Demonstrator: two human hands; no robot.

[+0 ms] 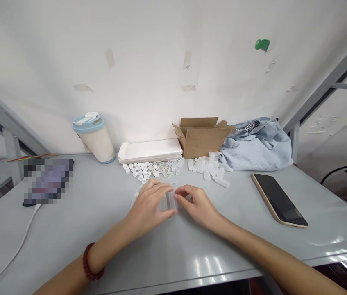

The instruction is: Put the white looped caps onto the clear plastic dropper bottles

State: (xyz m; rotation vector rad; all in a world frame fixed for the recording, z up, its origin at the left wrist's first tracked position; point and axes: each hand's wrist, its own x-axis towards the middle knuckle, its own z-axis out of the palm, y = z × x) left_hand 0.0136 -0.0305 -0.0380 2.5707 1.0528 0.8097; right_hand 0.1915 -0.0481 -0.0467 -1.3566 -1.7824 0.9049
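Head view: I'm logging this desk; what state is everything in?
Brown cardboard box: open, flaps unfolded.
Cream cup with blue lid: standing, lid on.
Black phone in tan case: face up, screen dark.
Blue cloth bag: slumped.
White flat packs: stacked.
Small white caps: loose, heaped.
Translucent plastic pieces: loose, scattered.
Pixelated purplish device: lying flat.
Left hand: curled around clear plastic items.
Right hand: thumb and forefinger at their edge.

Clear plastic piece [172,201], white caps [143,169], brown box [204,142], pale-blue bag [256,149], blue-lidded cream cup [98,144], dark-red bracelet [88,264]
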